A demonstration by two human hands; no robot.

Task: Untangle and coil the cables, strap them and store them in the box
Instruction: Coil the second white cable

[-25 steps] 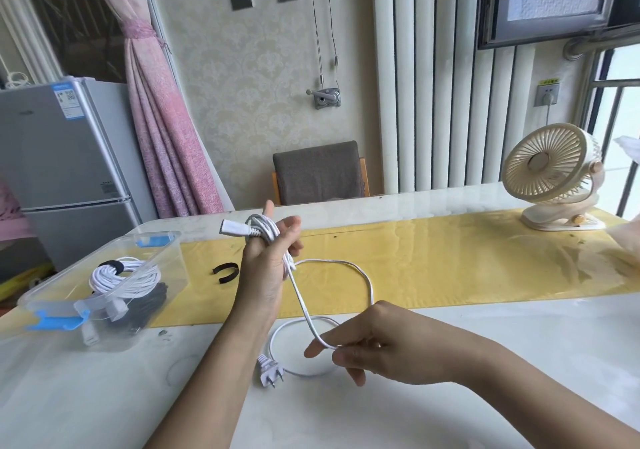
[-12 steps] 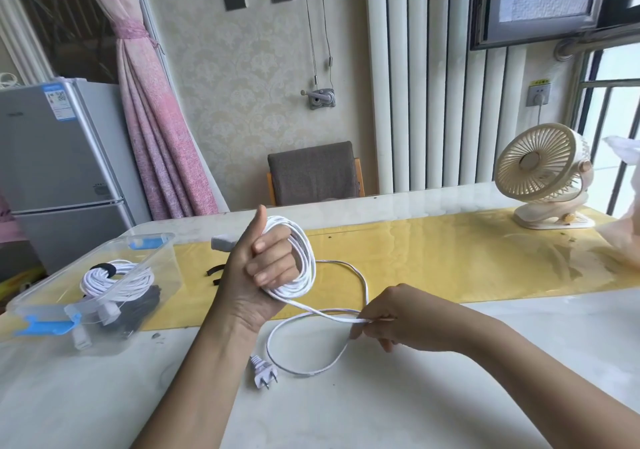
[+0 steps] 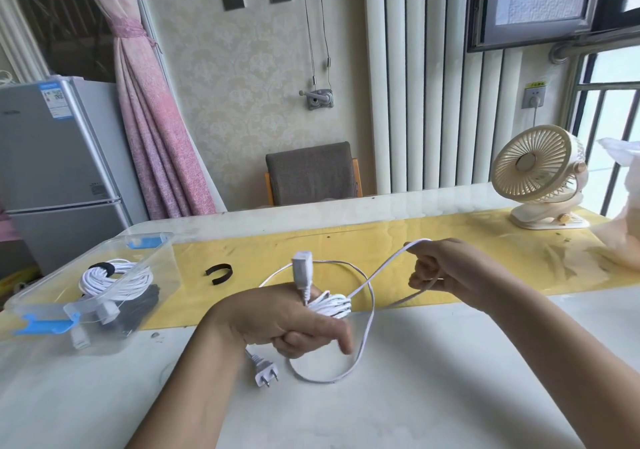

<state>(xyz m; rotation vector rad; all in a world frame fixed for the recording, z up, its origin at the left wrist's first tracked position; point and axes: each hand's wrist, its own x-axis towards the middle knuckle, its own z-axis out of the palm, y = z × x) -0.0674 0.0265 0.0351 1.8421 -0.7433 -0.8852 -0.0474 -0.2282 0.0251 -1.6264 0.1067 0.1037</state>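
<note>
1. Left hand (image 3: 277,320) closed around a bundle of white cable (image 3: 329,305) above the tabletop (image 3: 415,396) near its front edge, socket end (image 3: 302,268) sticking up.
2. Right hand (image 3: 446,268) pinched shut on a raised loop of that cable.
3. Plug (image 3: 265,374) lay on the tabletop under the left wrist.
4. Clear box (image 3: 104,331) at the left edge held a strapped white coil (image 3: 114,279); loose black strap (image 3: 219,273) lay just beside it.

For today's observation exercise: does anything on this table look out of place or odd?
Only the black strap: it lies loose on the yellow runner, apart from the box. Nothing looks spilled or damaged.
</note>
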